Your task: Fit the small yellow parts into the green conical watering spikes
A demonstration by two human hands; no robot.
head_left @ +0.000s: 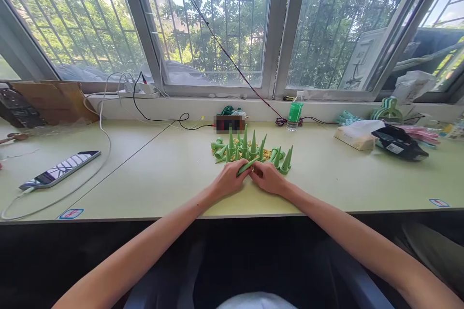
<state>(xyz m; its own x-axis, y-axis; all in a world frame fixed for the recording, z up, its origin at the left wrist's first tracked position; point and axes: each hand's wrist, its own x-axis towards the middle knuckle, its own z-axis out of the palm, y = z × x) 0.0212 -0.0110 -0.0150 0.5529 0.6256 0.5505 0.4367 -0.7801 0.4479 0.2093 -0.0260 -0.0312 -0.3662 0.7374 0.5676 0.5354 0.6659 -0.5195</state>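
Pale table (152, 169), seen from its front edge, with its back edge along the wall. Near mid-length, between these edges, lies a group of green spikes (253, 146): several stand point upward, while others rest on their sides, chiefly at the group's left end. Just in front of the group, on the side of the table's front edge, the two hands meet. The left hand (229, 176) has its fingers bent about a single held spike (248, 166). The right hand (268, 177) has its fingers drawn together close beside the left fingertips; whether they also pinch the spike, or a smaller piece, cannot be told. The held spike's long axis runs obliquely, the broader end toward the front edge and the left, the narrow end toward the back edge and the right. The left hand is nearer the broad end; the right fingertips lie just beside the shaft, on its front right side. Smallest, yellow pieces (267, 154) lie scattered among the group, beyond the hands toward the back edge.
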